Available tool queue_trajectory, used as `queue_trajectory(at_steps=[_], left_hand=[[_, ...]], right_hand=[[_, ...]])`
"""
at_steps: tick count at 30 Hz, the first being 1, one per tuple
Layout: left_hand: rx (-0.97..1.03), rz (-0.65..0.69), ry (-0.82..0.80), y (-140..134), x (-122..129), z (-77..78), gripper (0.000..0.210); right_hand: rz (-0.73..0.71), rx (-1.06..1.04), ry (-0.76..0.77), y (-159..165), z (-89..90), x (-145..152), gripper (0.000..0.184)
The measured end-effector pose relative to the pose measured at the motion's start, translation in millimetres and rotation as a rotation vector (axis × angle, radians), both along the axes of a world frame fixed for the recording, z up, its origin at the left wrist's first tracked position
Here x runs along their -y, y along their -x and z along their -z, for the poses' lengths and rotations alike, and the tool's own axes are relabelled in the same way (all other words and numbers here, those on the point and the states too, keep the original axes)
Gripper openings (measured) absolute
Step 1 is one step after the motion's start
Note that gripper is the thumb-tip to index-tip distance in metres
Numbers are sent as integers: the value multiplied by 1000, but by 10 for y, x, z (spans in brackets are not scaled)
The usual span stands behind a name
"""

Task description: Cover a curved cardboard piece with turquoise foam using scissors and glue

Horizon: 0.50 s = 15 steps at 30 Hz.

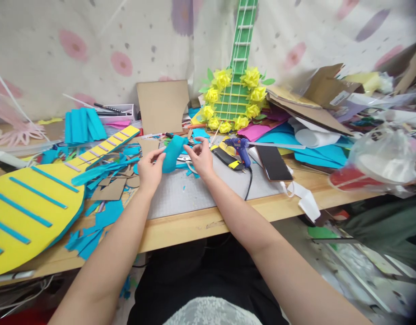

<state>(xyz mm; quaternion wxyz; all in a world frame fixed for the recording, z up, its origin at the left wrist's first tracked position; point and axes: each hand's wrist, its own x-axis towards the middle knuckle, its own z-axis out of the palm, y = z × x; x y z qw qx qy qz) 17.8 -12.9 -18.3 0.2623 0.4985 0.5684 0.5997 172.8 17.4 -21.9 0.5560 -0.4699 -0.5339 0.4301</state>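
Note:
My left hand pinches a curled piece of blue paper between thumb and fingers, just above the grey cutting mat. Close to the paper's right edge is my right hand, its thumb and forefinger apart and curved; whether the thumb touches the paper I cannot tell. Scissors lie on the mat beneath the hands, partly hidden. To the right of them are a black and yellow cutter knife and a blue hot glue gun.
A yellow cardboard guitar lies at left, beside blue paper scraps. Behind stands a green guitar with yellow paper flowers. A phone rests right of the mat; a plastic-wrapped red tub is near the right edge.

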Motion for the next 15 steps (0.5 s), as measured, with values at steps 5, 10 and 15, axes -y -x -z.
queue_trajectory(at_steps=[5,10,15], left_hand=[[343,16,111,-52,-54,2,16],[405,88,152,-116,-25,10,24],[421,68,212,-118,3,-8,22]], right_hand=[[37,4,-20,12,1,-12,62],[-335,-189,157,111,125,-25,62],[-315,-177,163,123,206,-67,51]])
